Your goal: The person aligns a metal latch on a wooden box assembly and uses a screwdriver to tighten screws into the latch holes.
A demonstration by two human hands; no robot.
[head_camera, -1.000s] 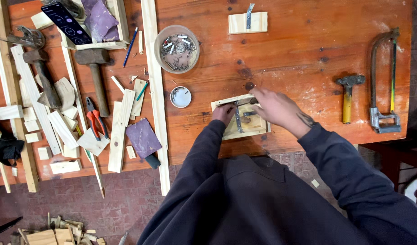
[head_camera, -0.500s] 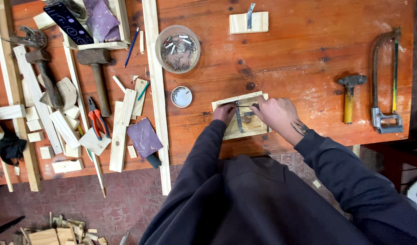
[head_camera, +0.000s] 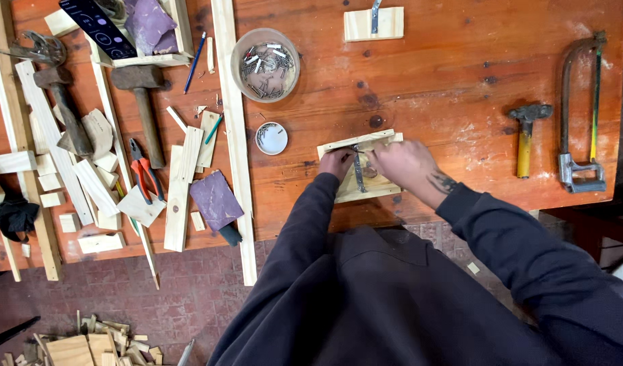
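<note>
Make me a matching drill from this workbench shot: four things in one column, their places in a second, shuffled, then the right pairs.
Things:
1. hacksaw
2. round tub of nails
3. red-handled pliers
4. small wooden block

Places:
A. under both hands, at the near edge of the bench
B. far right of the bench, beside the yellow-handled hammer
C. among the wood offcuts on the left, near the purple sandpaper
D. top middle, just right of the long upright batten

Pairs: 1-B, 2-D, 3-C, 4-A

The left hand and right hand both rest on the block.
</note>
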